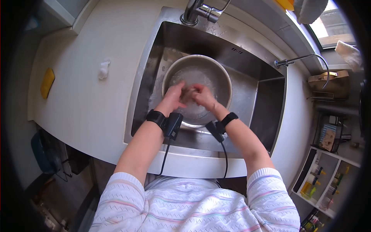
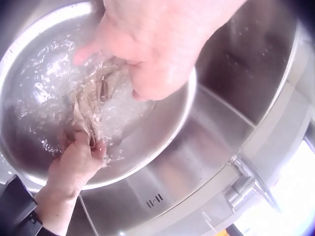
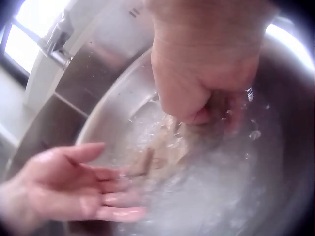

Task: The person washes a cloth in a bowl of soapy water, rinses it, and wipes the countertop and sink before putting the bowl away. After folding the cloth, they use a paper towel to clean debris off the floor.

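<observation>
One sink [image 1: 245, 91], one basin [image 1: 228, 79], one tan cloth [image 2: 88, 102] in the right grip [image 1: 204, 96].

The round basin [image 1: 223, 83] is metal, its smooth wall softly shiny and its rim brighter. Around it, the sink [image 1: 216, 43] is brushed-looking steel with a dull sheen. The faucet [image 1: 189, 14] is glossy chrome. Wet brown cloth [image 2: 88, 102] looks thin, limp and wrinkled. The pale worktop [image 1: 91, 112] is smooth and fairly matt; the white sweater [image 1: 193, 203] is textured, openwork knit. The wrist straps [image 1: 155, 117] are matt black.
</observation>
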`<act>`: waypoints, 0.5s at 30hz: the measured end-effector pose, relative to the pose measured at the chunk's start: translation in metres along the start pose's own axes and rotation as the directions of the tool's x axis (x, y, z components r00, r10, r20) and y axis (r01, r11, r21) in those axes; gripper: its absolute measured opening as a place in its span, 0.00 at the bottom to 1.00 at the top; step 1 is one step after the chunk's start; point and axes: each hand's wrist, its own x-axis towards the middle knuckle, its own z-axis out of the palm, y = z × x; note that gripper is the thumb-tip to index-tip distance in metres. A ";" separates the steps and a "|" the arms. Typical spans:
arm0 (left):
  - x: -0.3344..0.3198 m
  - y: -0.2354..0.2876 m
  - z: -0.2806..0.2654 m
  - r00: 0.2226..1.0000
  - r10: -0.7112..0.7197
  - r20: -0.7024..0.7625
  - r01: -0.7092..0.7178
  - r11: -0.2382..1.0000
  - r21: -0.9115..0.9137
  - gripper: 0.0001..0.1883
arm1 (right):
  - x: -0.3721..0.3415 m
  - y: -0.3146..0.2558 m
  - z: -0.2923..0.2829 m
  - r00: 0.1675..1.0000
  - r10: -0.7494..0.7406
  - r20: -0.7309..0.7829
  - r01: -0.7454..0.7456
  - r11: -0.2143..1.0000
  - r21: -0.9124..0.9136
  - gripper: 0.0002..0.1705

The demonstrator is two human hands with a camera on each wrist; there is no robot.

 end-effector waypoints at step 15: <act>0.001 -0.008 0.014 0.985 0.099 -0.138 -0.098 0.995 0.016 0.15 | 0.023 0.017 0.013 0.932 -0.256 -0.255 0.049 0.788 -0.613 0.19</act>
